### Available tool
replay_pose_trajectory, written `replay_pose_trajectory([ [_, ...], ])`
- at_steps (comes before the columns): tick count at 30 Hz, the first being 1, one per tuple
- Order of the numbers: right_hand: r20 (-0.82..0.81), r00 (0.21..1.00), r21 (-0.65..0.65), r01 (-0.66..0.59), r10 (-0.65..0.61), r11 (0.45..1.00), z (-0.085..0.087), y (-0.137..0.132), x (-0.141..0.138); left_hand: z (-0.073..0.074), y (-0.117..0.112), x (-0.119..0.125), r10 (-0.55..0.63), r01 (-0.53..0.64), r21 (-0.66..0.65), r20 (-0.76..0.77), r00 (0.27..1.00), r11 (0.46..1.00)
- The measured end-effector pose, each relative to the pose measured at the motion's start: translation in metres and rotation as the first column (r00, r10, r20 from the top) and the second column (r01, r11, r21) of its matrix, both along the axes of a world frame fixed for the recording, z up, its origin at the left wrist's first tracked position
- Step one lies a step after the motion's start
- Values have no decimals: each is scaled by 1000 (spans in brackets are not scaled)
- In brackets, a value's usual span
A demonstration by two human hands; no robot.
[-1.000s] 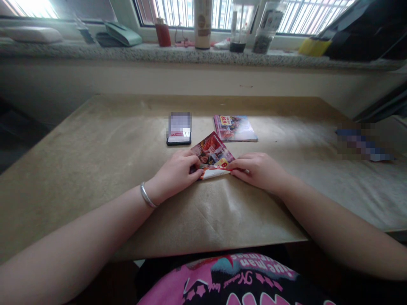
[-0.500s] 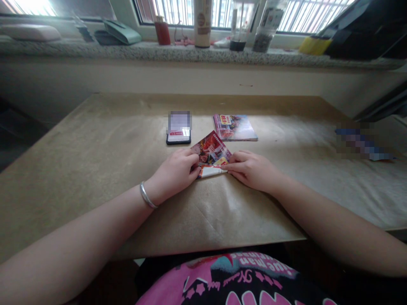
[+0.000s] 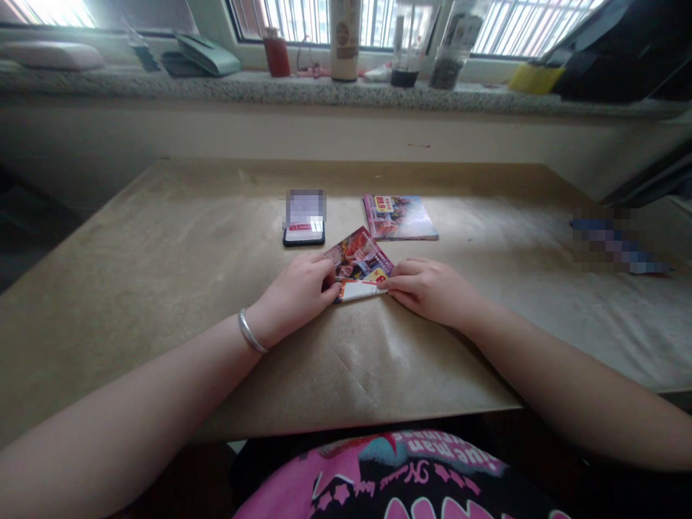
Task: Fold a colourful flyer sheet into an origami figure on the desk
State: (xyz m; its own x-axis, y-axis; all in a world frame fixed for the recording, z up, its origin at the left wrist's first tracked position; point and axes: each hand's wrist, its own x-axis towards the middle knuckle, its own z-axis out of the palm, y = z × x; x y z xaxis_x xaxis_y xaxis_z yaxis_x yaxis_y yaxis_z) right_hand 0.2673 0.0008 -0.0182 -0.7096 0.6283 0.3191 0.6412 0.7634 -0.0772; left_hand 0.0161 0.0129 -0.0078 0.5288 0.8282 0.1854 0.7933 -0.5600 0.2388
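Note:
Between my hands a printed paper leaflet (image 3: 359,258) lies at a slant near the table's middle, its near edge folded up so a white strip shows. My left hand (image 3: 300,288) is closed on the leaflet's left end, thumb and curled fingers at the fold. At the opposite end, my right hand (image 3: 427,288) pinches the right corner, with its fingertips on the fold. Parts of both leaflet ends are hidden under the fingers. Just beyond it rests a stack of similar printed leaflets (image 3: 403,218).
A phone (image 3: 304,223) lies on the table (image 3: 162,288) left of the stack. Far right is a blurred bluish item (image 3: 616,245). On the windowsill (image 3: 303,88) stand a red bottle (image 3: 277,56), a tall cream bottle (image 3: 344,43), clear containers and a green case (image 3: 210,55).
The leaflet's far part has tipped slightly lower towards me, and more of its yellow label shows near the right fingers. Both hands keep nearly the same place and grip.

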Motion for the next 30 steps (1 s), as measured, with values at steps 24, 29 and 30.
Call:
replay_pose_trajectory([
  [24,-28,998,-26,51,-52,998,1,-2,-4,9,-8,-11,-251,323,217,-303,919,921],
  [29,-20,998,-31,64,-65,997,-1,0,-8,14,-8,-14,-244,314,188,-323,915,930],
  [30,-15,998,-26,66,-67,997,-2,0,-9,14,-8,-14,-240,313,194,-326,914,930],
])
